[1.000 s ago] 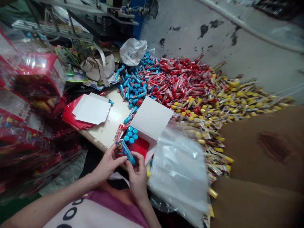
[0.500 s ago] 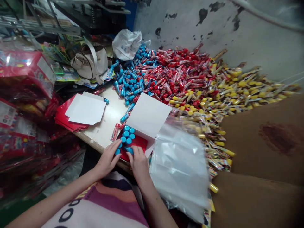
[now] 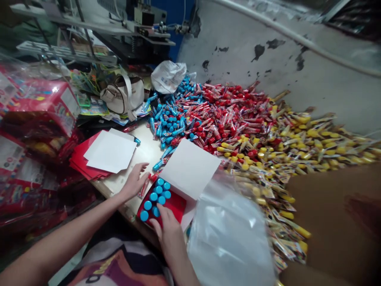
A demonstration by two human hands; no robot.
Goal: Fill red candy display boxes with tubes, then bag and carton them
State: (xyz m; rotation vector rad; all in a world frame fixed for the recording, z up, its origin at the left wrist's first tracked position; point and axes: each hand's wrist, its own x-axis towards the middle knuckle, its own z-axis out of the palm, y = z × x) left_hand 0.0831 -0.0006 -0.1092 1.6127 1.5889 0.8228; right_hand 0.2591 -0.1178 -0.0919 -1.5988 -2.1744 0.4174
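Note:
A red box (image 3: 175, 202) with a raised white lid (image 3: 190, 169) stands at the table's front edge. Blue-capped tubes (image 3: 153, 196) stand upright in its left part. My right hand (image 3: 170, 228) is at the box, thumb and forefinger around the cap of one blue-capped tube (image 3: 155, 211). Over the table, just left of the box, my left hand (image 3: 134, 183) has its fingers stretched out and holds nothing. Close to those fingertips lies a red tube (image 3: 144, 187), partly hidden by the hand.
Blue, red and yellow tubes (image 3: 232, 115) are heaped along the wall. White sheets (image 3: 111, 151) lie on red card to the left. Clear plastic bags (image 3: 229, 234) cover the right front, beside brown cardboard (image 3: 336, 214). A white bag (image 3: 125, 95) and wrapped red packs (image 3: 44, 103) stand left.
My left hand has left the tubes in the box and moved left, fingers opening. The tilted blue-capped tube at my right hand now stands more upright. The camera view has shifted upward.

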